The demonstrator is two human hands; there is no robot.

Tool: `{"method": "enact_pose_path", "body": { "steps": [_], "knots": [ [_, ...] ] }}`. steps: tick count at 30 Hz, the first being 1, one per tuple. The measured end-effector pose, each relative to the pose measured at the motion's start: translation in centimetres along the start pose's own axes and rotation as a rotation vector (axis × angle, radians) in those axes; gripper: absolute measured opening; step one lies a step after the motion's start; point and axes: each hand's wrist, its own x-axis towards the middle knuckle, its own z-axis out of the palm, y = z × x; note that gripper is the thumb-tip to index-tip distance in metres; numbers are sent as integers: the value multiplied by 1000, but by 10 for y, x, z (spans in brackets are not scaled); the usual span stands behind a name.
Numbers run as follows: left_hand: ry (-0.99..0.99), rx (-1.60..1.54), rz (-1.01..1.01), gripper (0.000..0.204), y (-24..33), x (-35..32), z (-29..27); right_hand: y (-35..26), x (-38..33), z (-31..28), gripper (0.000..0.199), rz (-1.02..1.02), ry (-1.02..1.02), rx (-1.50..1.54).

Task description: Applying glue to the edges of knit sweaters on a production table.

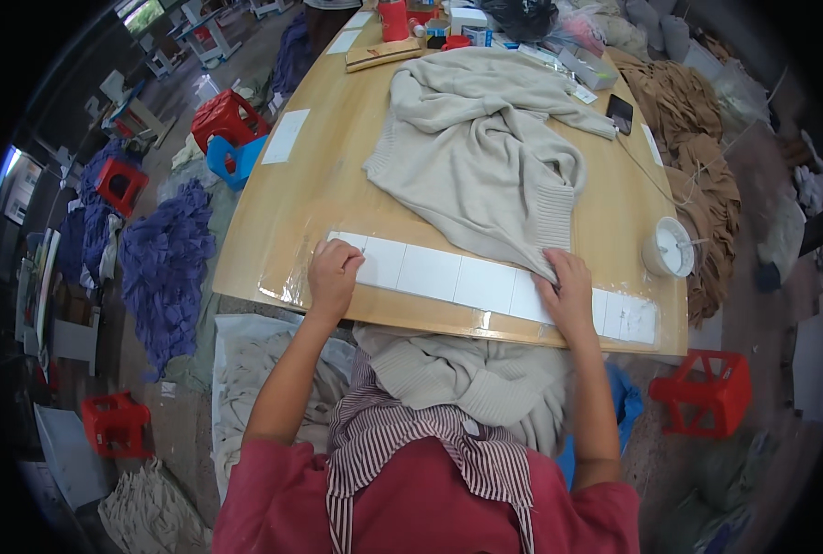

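A cream knitted sweater (476,157) lies rumpled across the middle of the wooden table, its ribbed edge to the right. My right hand (570,294) is closed on the sweater's near corner, which is drawn to a point toward me. My left hand (335,277) rests at the left end of a strip of white cards (430,274) fixed along the table's near edge. Its fingers are pinched together; whatever they hold, if anything, is too small to make out. More cream knitwear (467,374) lies on my lap, below the table edge.
A white tub (670,247) stands at the table's right edge, with a phone (620,114) and its cable farther back. A red flask (393,20) and boxes crowd the far end. Red stools (704,392) and purple fabric heaps (167,272) are on the floor around.
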Motion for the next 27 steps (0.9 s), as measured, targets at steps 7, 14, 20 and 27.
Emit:
{"method": "enact_pose_path", "body": {
  "steps": [7, 14, 20, 27],
  "knots": [
    [-210, -741, -612, 24, -39, 28, -19, -3, -9, -11, 36, -49, 92, -4],
    [-143, -218, -574, 32, -70, 149, 58, 1, -14, -4, 22, 27, 117, 78],
    [-511, -127, -782, 19, -67, 178, 73, 21, -3, -11, 18, 93, 260, 56],
    [-317, -1047, -941, 22, -25, 105, 3, 20, -38, -61, 23, -120, 240, -261]
  ]
}}
